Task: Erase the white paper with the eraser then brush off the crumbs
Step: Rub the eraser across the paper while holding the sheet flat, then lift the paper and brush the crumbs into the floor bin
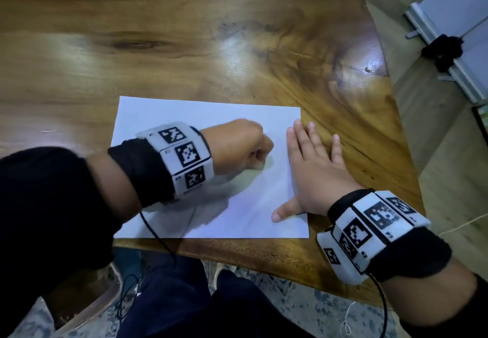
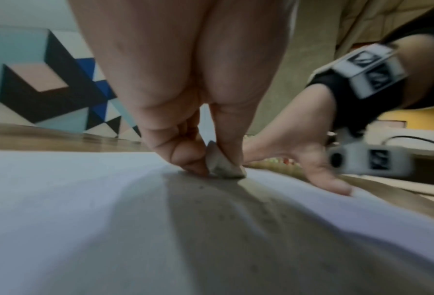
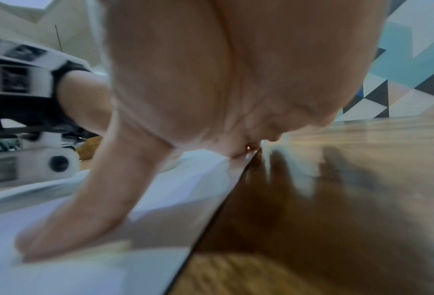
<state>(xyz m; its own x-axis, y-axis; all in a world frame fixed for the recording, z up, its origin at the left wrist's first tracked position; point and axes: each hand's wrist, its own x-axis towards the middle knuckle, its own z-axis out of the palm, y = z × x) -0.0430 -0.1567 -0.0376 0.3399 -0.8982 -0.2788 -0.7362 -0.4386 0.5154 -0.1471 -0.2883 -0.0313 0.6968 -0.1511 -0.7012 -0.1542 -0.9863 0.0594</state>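
- The table [image 1: 237, 34] is wooden and carries everything; the paper lies near its front edge, the side nearest the person.
- The paper [image 1: 206, 116] is a white sheet lying flat. No pencil marks show on it in the head view, though much of its middle is under the hands and their shadow, so how much is left to rub out cannot be told.
- The right hand [image 1: 314, 171] lies spread and flat across the paper's right edge: thumb and palm on the sheet, the outer fingers reaching onto the wood. I judge it is pinning the sheet down.
- The left hand [image 1: 237, 145] is over the middle of the paper, curled into a loose fist, thumb and fingers pinching the eraser.
- The eraser [image 2: 223, 165] is small, grey-white and worn, its lower edge touching the paper directly under the left hand. Rubbing looks to be under way, so the first half of the task is in progress, not finished.
- The crumbs [image 2: 223, 217] show in the left wrist view as tiny dark specks scattered on the paper on the near side of the eraser. They have not been cleared, so brushing them off is left to do.
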